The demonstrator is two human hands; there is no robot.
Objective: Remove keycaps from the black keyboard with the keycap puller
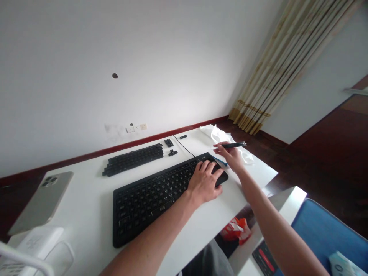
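Observation:
A black keyboard [149, 195] lies at a slant across the white table, and its key positions look bare of caps. My left hand [205, 178] rests palm down on the keyboard's right end, fingers spread. Just beyond that end, my right hand [230, 155] is closed around a black pen-shaped tool [234, 145], held nearly level above the table. Its left end is hidden by the fingers. Under the right hand shows part of a flat blue item [220, 161]. Behind the keyboard, black keycaps [133, 158] lie in tight rows, with small groups of keycaps [168, 143] to their right.
White crumpled tissue [221, 135] lies at the table's far right. A thin cable [184, 146] runs back from the keyboard. On the left are a phone [43, 201] and a white power strip [37, 245]. A blue chair seat [330, 234] stands at the lower right.

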